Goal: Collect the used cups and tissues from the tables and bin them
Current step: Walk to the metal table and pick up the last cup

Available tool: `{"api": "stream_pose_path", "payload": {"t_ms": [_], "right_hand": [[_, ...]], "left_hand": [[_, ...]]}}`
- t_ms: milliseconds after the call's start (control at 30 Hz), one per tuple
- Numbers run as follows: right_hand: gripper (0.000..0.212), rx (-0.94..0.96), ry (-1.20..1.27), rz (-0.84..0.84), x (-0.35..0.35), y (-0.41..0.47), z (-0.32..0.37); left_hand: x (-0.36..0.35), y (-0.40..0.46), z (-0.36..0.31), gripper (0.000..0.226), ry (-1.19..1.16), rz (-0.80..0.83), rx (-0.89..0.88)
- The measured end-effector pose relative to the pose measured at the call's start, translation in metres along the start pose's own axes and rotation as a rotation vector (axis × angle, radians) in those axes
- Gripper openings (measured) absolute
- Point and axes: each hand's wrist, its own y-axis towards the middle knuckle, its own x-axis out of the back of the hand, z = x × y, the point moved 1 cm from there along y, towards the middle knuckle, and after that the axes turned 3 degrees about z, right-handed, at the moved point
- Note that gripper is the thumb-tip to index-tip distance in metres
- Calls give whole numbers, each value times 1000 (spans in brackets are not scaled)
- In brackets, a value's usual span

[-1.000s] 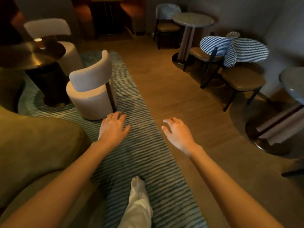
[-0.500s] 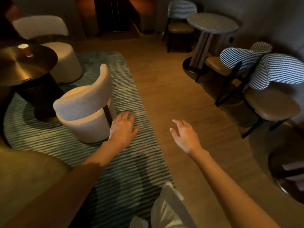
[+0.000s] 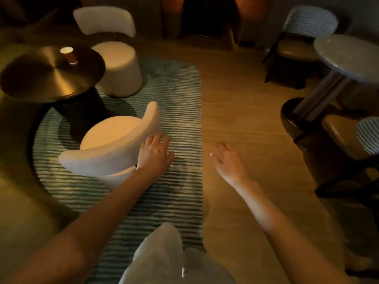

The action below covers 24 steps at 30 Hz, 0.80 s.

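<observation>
Plainly, both grips are spread wide and hold nothing: left hand (image 3: pixel 154 153) above the striped rug (image 3: pixel 176 111) beside the near white chair (image 3: pixel 114 144), right hand (image 3: pixel 228 160) over bare wooden floor (image 3: pixel 242 103). Beyond that chair, a paper cup (image 3: pixel 69 55) stands near the round brass desk's (image 3: pixel 47 76) far edge; no writing is legible.

Café or hotel lounge: several small round tables (image 3: pixel 348 58) with paired upholstered chairs (image 3: pixel 114 148), striped rug (image 3: pixel 180 111) on wood floor, paper cup (image 3: pixel 69 55) left on brass-topped table (image 3: pixel 41 76)
</observation>
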Motion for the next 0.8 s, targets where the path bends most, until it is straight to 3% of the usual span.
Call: {"api": "stream_pose_path", "payload": {"t_ms": [500,800], "right_hand": [[40,311,-13,175,8,413,50],[41,478,-84,320,-10,636,35]], "left_hand": [[17,310,152,49,106,-98,349],[-2,468,213,51,53,-64,586]]}}
